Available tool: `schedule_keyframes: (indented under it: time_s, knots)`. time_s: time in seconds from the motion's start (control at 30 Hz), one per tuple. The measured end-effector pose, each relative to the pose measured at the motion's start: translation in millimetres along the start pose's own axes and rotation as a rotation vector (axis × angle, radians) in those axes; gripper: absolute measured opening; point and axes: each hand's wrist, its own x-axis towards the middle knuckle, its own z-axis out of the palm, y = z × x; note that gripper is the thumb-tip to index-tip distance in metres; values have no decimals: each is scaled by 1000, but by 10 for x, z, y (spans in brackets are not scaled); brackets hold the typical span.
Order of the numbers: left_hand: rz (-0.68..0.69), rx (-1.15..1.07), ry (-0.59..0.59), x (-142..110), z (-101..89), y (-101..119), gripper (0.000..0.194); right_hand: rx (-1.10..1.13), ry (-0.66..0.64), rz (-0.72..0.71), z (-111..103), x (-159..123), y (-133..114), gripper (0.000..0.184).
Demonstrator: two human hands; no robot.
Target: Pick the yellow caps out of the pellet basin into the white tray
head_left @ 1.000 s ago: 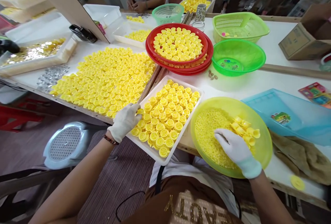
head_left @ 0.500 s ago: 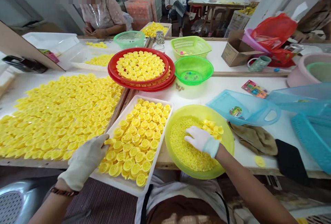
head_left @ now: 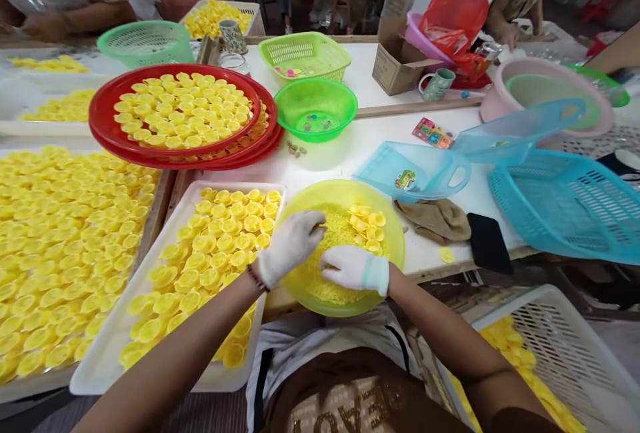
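A translucent yellow bowl [head_left: 395, 226] holds many small yellow bits [head_left: 337, 220], with a cluster of yellow cup-shaped pieces [head_left: 369, 225] resting on them at the right. My left hand [head_left: 293, 246], in a white knit glove, hangs over the bowl's left side with fingers curled together; a trace of yellow shows at the fingertips, too small to name. Just below it, my right hand [head_left: 355, 268], also gloved, is low over the bits with bent fingers, whose contents are hidden. Left of the bowl lies a white tray [head_left: 93, 366] of yellow lemon-patterned cups [head_left: 200, 246].
Stacked red trays [head_left: 100, 110] of yellow cups stand behind. A green bowl [head_left: 320, 110], blue scoop [head_left: 385, 170], brown cloth [head_left: 435, 220], black flat object [head_left: 487, 243] and blue basket [head_left: 565, 206] lie rightward. A crate [head_left: 565, 326] sits low right. Other people sit across the table.
My left hand has moved right, from the tray's left edge to above the bowl. My right hand stays in the bowl, its fingers now curled near the left. The view has shifted rightward and down.
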Motion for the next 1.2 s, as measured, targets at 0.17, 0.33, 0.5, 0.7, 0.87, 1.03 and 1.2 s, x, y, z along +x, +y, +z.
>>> schedule_keyframes:
  time_s: [0.17, 0.33, 0.5, 0.7, 0.87, 1.03, 1.2]
  knots:
    - [60, 62, -58, 662, 335, 252, 26, 2, 49, 29, -7, -108, 42, 16]
    - [114, 122, -110, 664, 325, 256, 26, 118, 121, 9, -69, -215, 103, 10]
    - [45, 29, -51, 453, 209, 101, 19, 260, 181, -6, -76, -243, 153, 10]
    - [-66, -126, -34, 824, 433, 126, 18, 309, 252, -6, 7, -214, 144, 9]
    - [-16, -220, -54, 1008, 546, 193, 23, 329, 269, -16, 29, -197, 155, 9]
    - [-26, -259, 6, 723, 352, 63, 38, 363, 265, -14, 14, -173, 157, 10]
    - [6, -251, 101, 132, 108, -69, 28, 361, 300, -38, -2, -233, 148, 9]
